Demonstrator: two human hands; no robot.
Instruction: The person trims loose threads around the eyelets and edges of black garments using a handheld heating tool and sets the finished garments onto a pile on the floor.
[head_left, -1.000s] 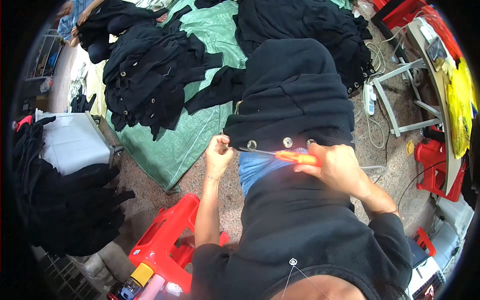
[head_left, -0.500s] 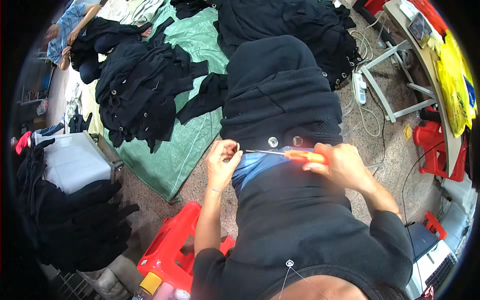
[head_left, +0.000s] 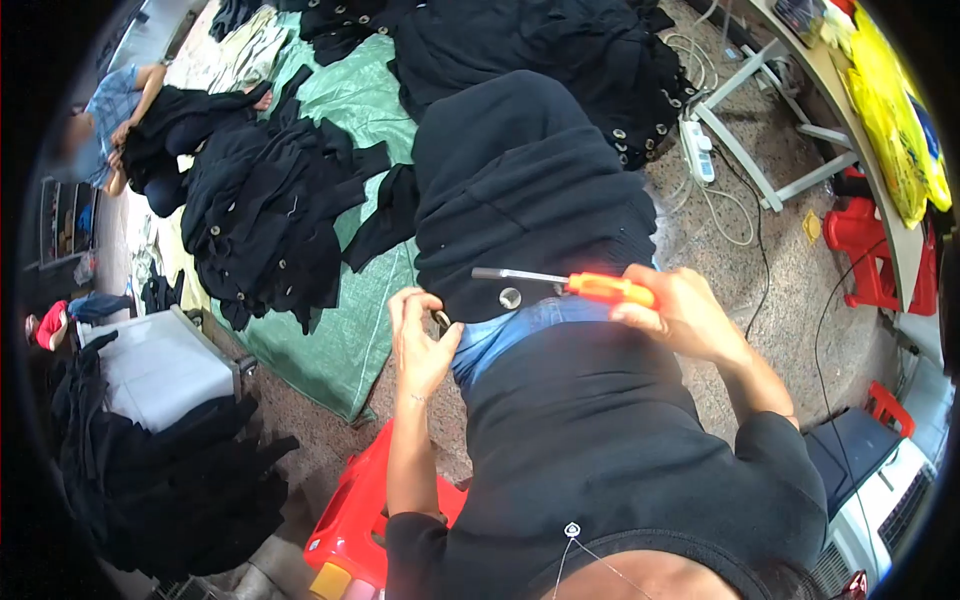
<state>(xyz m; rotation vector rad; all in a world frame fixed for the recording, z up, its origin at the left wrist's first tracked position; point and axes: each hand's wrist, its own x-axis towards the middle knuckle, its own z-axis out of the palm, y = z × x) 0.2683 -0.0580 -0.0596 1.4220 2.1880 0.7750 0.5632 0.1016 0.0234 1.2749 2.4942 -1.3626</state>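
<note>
My right hand (head_left: 685,315) is closed around the orange handle of a screwdriver (head_left: 598,288). Its metal shaft points left across my lap, the tip apart from my other hand. With thumb and fingers, my left hand (head_left: 418,345) pinches a small, round, dark-gold button-like piece (head_left: 441,320) at the garment's near left edge. A black knitted garment (head_left: 530,200) is spread over my lap and legs. A shiny round button (head_left: 510,299) shows on its near edge, between my hands. Blue jeans show just below that edge.
Heaps of black garments (head_left: 265,210) lie on a green sheet (head_left: 350,95). A person (head_left: 120,120) handles dark cloth at far left. A red stool (head_left: 350,500) stands by my left side. To the right are a table (head_left: 875,150), a power strip (head_left: 697,150) and cables.
The screwdriver's tip has moved from beside my left fingers to a raised spot above the garment. My left hand keeps its pinch. The whole view has shifted slightly.
</note>
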